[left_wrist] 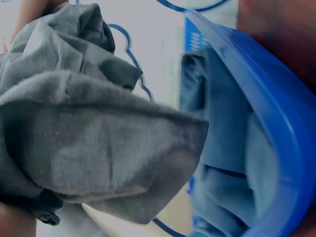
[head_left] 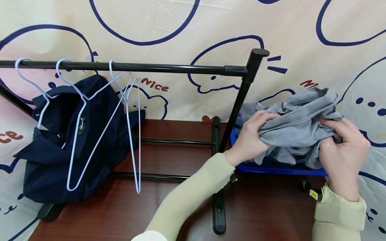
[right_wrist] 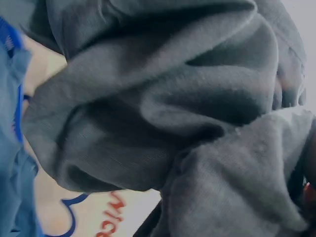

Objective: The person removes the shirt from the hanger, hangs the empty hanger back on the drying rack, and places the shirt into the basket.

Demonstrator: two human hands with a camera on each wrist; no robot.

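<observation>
A crumpled grey garment [head_left: 297, 125] is held up between both hands over a blue basket [head_left: 280, 170] at the right of the head view. My left hand [head_left: 250, 137] grips its left side, while my right hand [head_left: 345, 147] grips the opposite side with the thumb against the cloth. Close up, the grey cloth fills much of both wrist views, with a pointed corner hanging in the left one. Its folds hide most of the fingertips and which kind of garment it is. Inside the basket lie more blue-looking clothes [left_wrist: 227, 128].
A black clothes rack [head_left: 181, 68] stands left of the basket on a dark brown table [head_left: 178, 211]. From its rail hang light-blue hangers [head_left: 75, 150] at the left, beside a dark navy garment [head_left: 102, 150]. A patterned cloth [head_left: 163, 20] covers the wall behind.
</observation>
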